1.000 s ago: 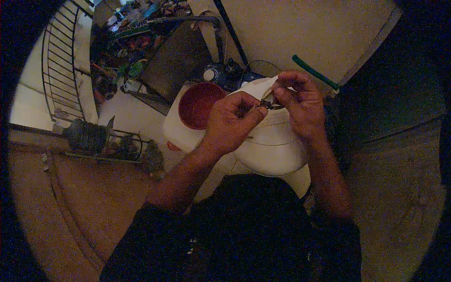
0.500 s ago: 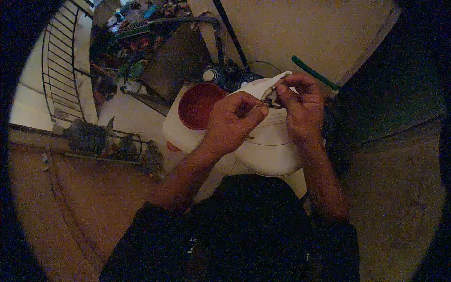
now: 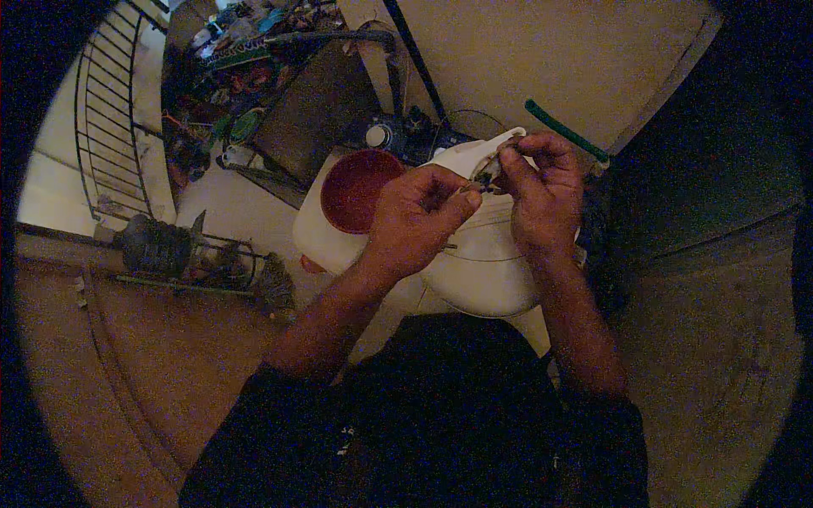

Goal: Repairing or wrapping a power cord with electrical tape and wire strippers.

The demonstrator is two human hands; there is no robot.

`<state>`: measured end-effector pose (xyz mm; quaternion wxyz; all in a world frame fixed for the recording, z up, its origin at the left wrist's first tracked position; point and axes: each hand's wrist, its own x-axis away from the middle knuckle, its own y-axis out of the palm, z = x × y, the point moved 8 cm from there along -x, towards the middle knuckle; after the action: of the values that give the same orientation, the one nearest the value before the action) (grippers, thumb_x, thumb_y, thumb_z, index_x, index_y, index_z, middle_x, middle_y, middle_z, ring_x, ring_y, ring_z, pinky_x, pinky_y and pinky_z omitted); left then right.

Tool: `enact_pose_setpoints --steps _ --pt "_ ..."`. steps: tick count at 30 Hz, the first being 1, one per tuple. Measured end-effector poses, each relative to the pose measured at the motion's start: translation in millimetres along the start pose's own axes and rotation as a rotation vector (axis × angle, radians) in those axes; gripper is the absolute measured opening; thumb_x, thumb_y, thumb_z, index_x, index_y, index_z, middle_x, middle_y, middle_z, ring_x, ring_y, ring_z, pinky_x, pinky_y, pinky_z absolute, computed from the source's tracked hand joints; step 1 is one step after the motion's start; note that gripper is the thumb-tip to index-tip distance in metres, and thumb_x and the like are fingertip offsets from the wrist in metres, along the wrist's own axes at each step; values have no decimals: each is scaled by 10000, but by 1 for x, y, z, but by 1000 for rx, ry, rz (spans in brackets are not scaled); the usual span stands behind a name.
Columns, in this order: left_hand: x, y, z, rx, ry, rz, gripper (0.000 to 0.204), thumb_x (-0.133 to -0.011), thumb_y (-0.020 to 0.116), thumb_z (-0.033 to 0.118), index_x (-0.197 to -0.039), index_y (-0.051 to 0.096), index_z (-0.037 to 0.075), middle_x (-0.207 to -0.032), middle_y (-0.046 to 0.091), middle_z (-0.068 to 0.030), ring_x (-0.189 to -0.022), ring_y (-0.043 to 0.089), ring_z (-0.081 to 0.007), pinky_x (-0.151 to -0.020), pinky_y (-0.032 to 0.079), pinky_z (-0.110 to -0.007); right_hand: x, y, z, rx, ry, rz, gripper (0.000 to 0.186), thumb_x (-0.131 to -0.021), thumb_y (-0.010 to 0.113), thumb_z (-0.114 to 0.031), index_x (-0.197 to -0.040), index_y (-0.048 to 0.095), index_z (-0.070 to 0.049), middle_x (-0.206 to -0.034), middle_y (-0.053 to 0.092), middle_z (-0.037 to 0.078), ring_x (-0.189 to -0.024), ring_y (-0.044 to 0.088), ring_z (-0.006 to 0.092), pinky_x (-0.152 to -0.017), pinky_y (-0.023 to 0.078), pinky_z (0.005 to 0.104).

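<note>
My left hand (image 3: 421,222) is closed, with thumb and forefinger pinching a small dark-and-grey piece (image 3: 484,179). From the other side my right hand (image 3: 546,190) grips the same piece between its thumb and fingers. The piece is too small and dim to name. Just behind it a white curved part (image 3: 517,133) rises to a tip by my right fingertips; whether the right hand touches it I cannot tell. Both hands are over a large rounded white object (image 3: 487,284) whose kind is unclear. A red bowl (image 3: 360,190) stands just left of my left hand.
The bowl rests on a white surface (image 3: 315,229). A green rod (image 3: 566,131) leans by the pale wall at the right. Behind are dark-blue items with a round white knob (image 3: 378,135). A cluttered heap (image 3: 246,63) lies at the far left, near a black railing (image 3: 110,102).
The small piece has turned slightly between my fingertips, showing more of its greyish side. My right hand has shifted slightly left; the left hand has hardly moved.
</note>
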<state>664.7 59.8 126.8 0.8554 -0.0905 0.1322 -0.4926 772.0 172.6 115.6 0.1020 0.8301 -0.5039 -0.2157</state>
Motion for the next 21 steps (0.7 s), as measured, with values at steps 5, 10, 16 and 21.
enact_pose_setpoints --steps 5,10,16,21 --pt "1 1 -6 15 -15 -13 206 -779 656 204 -843 596 18 -716 611 -36 -624 534 -75 -575 450 -239 -3 -5 3 37 -74 -8 154 -749 644 -18 -859 547 -62 -853 581 36 -767 549 111 -681 463 245" --pt "0 2 -8 33 -40 -47 215 -789 650 206 -874 592 17 -716 606 -32 -612 529 -69 -555 447 -231 -8 -8 6 56 2 -15 179 -747 652 -30 -887 543 -43 -853 583 44 -770 556 125 -700 471 263" --pt "-2 0 -10 26 -170 -131 210 -812 621 183 -938 584 19 -678 572 -9 -551 496 -61 -490 423 -217 -19 6 -10 260 -15 -234 232 -765 624 -15 -960 504 -54 -845 553 38 -754 565 129 -656 509 271" --pt "-3 4 -16 283 -181 -195 189 -829 557 121 -987 584 20 -681 561 -8 -551 494 -54 -478 416 -205 -25 7 -12 224 36 -266 239 -756 655 -74 -959 542 -22 -889 594 69 -790 582 145 -684 495 273"
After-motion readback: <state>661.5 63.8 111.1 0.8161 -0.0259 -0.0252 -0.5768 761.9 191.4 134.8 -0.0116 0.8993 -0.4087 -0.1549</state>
